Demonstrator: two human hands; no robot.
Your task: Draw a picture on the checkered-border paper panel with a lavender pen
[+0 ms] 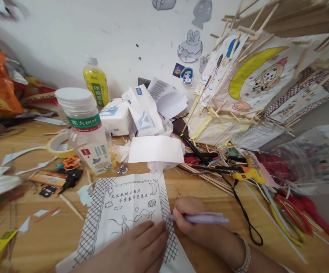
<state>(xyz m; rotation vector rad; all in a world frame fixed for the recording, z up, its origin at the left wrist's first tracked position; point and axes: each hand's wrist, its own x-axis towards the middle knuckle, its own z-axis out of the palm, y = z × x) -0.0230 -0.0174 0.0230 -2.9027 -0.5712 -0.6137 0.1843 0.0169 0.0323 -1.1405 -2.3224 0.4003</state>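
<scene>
Between the right hand (191,216) and the looped black cord (262,239), a strip of bare tabletop (221,199) leaves room — thin sticks (207,177) close its far end. Beyond the drawing (134,201), a large bottle (90,131) and tissue packs (143,110) block passage.

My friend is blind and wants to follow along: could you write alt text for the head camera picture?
A person's right hand holds a pale purple pen at the right border of an inked paper drawing, while the left hand rests on it. The wooden table is cluttered, with a large bottle and a stick-framed moon picture beyond.
</scene>
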